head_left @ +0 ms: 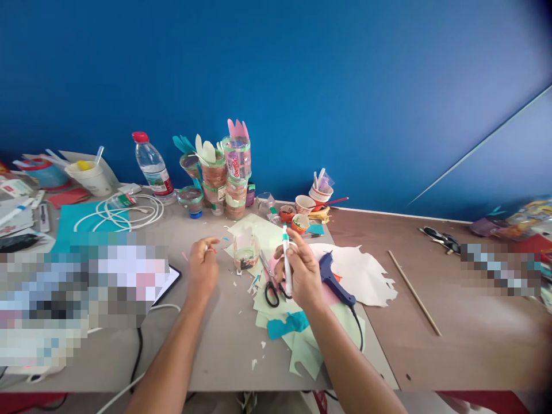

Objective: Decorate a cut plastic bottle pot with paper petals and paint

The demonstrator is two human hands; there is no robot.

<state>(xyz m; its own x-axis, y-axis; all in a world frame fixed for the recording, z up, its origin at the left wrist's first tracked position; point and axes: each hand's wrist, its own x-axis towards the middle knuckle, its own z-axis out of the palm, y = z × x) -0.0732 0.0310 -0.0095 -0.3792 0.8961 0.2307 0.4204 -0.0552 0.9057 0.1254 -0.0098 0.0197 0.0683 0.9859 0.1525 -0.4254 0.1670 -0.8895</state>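
Three petalled cups (214, 175) at eleven o'clock look finished, one tub (245, 257) unfinished; our right hand (304, 270) grips a marker (287, 265), left hand (204, 264) curled, hold unclear

White pen (288, 278) with green band (285, 236)

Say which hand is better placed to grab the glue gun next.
Likely the right hand: it is beside the glue gun, though holding a white marker. The left hand is farther away.
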